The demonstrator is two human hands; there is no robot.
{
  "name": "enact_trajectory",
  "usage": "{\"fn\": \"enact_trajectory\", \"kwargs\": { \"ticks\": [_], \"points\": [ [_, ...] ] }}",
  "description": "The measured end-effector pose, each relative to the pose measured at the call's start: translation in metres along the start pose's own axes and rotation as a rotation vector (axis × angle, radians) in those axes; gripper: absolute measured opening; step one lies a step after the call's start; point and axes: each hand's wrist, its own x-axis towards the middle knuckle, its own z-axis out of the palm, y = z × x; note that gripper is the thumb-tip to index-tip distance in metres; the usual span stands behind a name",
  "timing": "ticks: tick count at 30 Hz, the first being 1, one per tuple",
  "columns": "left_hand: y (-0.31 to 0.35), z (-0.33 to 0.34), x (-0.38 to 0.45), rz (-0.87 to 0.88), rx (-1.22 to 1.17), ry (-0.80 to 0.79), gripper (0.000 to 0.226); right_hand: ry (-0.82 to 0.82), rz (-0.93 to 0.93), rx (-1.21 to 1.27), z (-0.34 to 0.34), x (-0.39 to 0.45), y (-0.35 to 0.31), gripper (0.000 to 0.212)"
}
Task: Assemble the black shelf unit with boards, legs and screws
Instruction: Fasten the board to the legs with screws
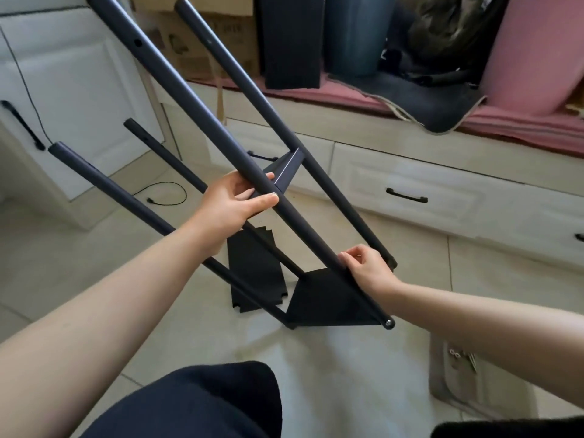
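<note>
Both forearms reach out over my knee. My left hand wraps the near leg mid-length to steady the tilted frame; my right hand pinches it just above the bottom board, which rests on the floor.

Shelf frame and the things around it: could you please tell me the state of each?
Shelf frame: tilted, held off upright.
Lower board: fitted between the legs.
Loose boards: flat on the floor.
Left hand: grips a leg.
Right hand: holds the same leg, lower down.
Drawer: closed.
</note>
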Motion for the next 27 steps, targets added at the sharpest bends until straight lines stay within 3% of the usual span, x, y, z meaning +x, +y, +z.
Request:
{"fn": "enact_trajectory", "kwargs": {
  "ticks": [11,16,20,27],
  "points": [
    [-0.045,-0.008,-0.01,-0.009,-0.237,0.105,0.036,0.114,-0.192,0.051,-0.005,-0.002,0.007,0.012],
    [-0.07,0.008,-0.037,-0.095,-0.374,0.154,0.036,0.227,-0.244,0.098,-0.009,-0.007,0.01,0.007],
    [-0.084,0.021,-0.065,-0.165,-0.431,0.203,0.05,0.233,-0.26,0.036,-0.013,-0.009,0.014,0.009],
    [-0.104,0.038,-0.114,-0.295,-0.534,0.297,0.052,0.233,-0.263,-0.081,-0.01,-0.025,0.023,0.01]
  ]
}}
